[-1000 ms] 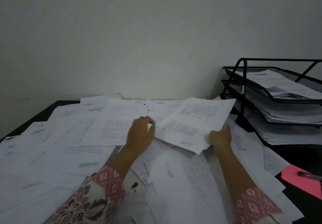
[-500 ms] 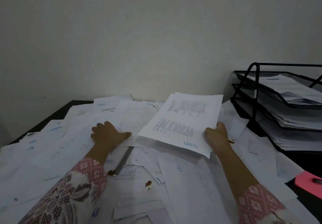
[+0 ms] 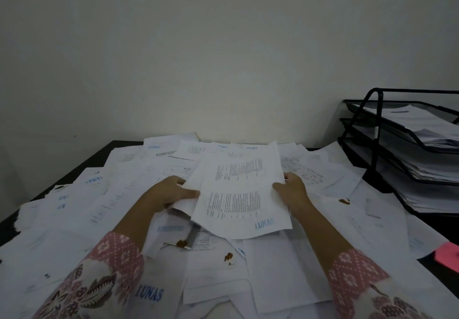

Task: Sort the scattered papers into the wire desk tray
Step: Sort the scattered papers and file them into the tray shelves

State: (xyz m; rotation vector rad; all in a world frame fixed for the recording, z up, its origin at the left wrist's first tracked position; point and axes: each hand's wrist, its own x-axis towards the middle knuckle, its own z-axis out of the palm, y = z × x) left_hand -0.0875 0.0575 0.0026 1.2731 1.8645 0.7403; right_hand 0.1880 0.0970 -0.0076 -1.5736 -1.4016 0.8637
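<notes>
A printed sheet stamped LUNAS (image 3: 242,194) is lifted above the pile in the middle of the desk. My right hand (image 3: 293,190) pinches its right edge. My left hand (image 3: 171,192) holds its left edge together with another sheet beneath it. Scattered white papers (image 3: 119,194) cover most of the dark desk, several with blue stamps. The black three-tier wire desk tray (image 3: 372,130) stands at the right against the wall, with paper stacks in each tier.
A pink sticky pad (image 3: 447,256) lies at the desk's right edge. A metal strip, perhaps a ruler (image 3: 193,235), pokes out from under the papers below the held sheet. Brown stains (image 3: 344,201) mark some sheets. Bare dark desk (image 3: 82,167) shows at far left.
My left hand moved right from the pile and took hold of the sheet's left edge. The sheet turned more upright toward me, now held by both hands.
</notes>
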